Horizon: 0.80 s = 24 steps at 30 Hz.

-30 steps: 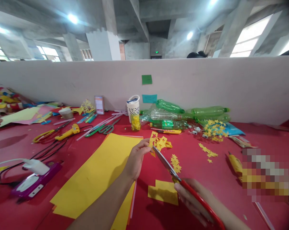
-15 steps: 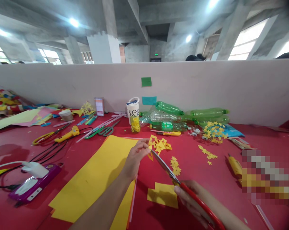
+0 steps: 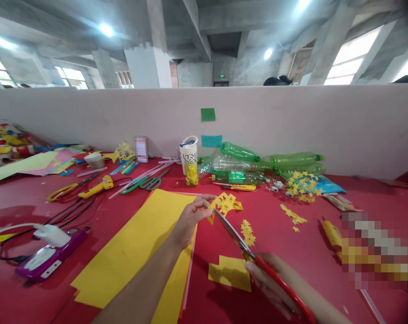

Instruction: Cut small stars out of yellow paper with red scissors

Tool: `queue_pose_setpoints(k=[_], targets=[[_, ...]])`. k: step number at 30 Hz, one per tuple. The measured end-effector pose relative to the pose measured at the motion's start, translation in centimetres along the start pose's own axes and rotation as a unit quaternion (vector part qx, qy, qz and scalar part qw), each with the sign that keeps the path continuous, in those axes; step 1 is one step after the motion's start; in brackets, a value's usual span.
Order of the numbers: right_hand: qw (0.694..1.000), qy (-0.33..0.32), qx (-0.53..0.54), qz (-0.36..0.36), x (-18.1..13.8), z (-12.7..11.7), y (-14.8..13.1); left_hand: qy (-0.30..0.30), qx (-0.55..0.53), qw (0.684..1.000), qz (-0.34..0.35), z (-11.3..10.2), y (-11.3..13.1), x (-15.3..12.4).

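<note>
- Left hand (image 3: 189, 219) pinches a small yellow paper piece (image 3: 211, 217) above the counter (image 3: 274, 234); star-hole part no longer sticks up: trimmed or turned, too small to tell.
- Right hand (image 3: 287, 272) grips scissors (image 3: 230, 228), tips just beside it; likely mid-cut.

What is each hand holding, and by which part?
The left hand pinches a small yellow paper piece near its upper end; the right hand grips the scissors by their red handles.

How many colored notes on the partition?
2: a green note and, below it, a blue note. The bottles could hide others.
</note>
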State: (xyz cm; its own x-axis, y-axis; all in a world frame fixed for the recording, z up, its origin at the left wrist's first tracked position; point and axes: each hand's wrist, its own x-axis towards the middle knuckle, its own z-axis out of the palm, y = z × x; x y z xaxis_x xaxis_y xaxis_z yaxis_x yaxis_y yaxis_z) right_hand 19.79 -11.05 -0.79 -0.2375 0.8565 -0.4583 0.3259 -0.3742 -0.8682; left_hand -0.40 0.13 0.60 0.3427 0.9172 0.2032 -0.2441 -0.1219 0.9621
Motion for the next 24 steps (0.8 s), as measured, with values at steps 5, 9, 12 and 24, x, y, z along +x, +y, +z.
queue_pose_setpoints(k=[5,9,12,24], targets=[[1.0,0.026,-0.002,0.014,0.03,0.15,-0.19,0.032,-0.038,0.998,-0.028,0.46,-0.58,0.0],[1.0,0.02,-0.003,0.0,0.06,0.06,-0.33,0.046,-0.044,0.998,-0.018,0.57,-0.73,-0.09],[1.0,0.024,0.004,-0.005,0.08,0.08,-0.2,0.048,-0.028,0.998,-0.008,0.59,-0.72,-0.14],[1.0,0.016,0.003,-0.002,-0.16,0.19,-0.57,0.05,-0.011,0.999,0.0,0.79,-0.67,-0.2]])
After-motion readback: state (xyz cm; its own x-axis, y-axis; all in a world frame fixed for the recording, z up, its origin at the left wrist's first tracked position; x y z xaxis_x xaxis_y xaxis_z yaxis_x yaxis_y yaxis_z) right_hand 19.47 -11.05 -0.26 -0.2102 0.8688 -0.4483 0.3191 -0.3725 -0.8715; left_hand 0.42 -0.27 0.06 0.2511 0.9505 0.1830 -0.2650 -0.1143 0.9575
